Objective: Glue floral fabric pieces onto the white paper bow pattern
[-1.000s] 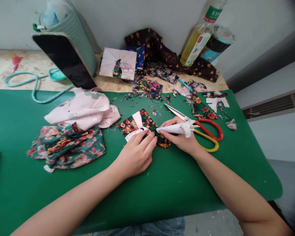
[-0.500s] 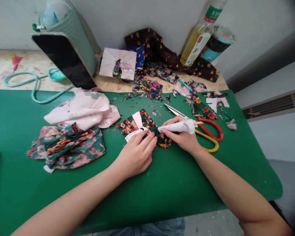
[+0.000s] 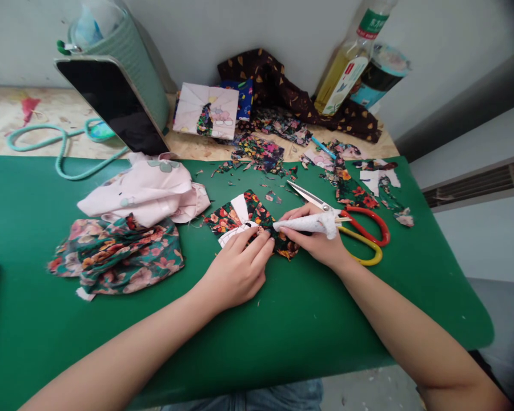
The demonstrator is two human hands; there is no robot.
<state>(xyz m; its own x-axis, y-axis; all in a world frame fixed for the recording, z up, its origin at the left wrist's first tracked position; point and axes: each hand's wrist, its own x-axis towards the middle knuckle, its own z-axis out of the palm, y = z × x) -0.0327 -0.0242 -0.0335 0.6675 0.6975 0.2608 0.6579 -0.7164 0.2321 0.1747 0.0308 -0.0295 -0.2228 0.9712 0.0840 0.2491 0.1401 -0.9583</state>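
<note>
Fingers stretched out, my left hand (image 3: pixel 244 262) lies on a small patchwork piece (image 3: pixel 261 212) of dark floral fabric with white wedges, pressing its near part to the green mat. The hand covers part of the piece, and its thumb is hidden. My right hand (image 3: pixel 314 237) is closed around a white, wrapped cone (image 3: pixel 306 224) with thin wooden sticks showing at its wide end. The cone's narrow tip points left, at the right part of the patchwork piece. Partly behind my right hand lies a pair of scissors (image 3: pixel 364 225) with red and yellow handles, blades slightly apart.
Pink cloth (image 3: pixel 141 188) and crumpled green floral cloth (image 3: pixel 128 254) lie on the left. A phone (image 3: pixel 111 103) leans on a mint container (image 3: pixel 143 68). Fabric scraps (image 3: pixel 261 151), finished-looking patchwork squares (image 3: pixel 208 111), a bottle (image 3: pixel 342 80) and a tub (image 3: pixel 379 77) stand along the wall.
The white cone in my right hand has tilted and shifted slightly left, its tip a little nearer my left fingers. My left hand and the patchwork piece look unmoved.
</note>
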